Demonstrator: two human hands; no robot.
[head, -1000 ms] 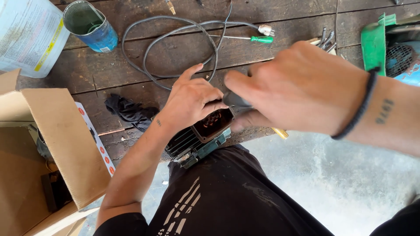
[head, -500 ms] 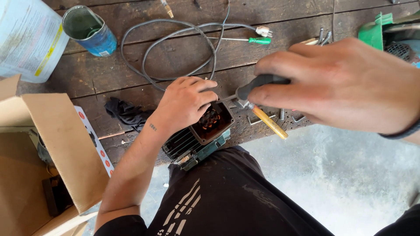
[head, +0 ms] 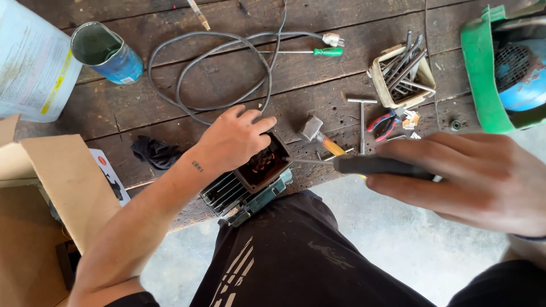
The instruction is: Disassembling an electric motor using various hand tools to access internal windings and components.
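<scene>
The left hand (head: 236,139) steadies the heavy, rigid finned motor (head: 247,182) at the desk (head: 239,74) edge by its open end, while the right hand (head: 472,179) grips a black-handled screwdriver (head: 375,165) beside it.

Rough, weathered wooden table (head: 318,96) (dark-stained), ribbed metal motor housing (head: 242,190), matt black-handled screwdriver (head: 375,166), matt brown cardboard box (head: 62,176).
</scene>
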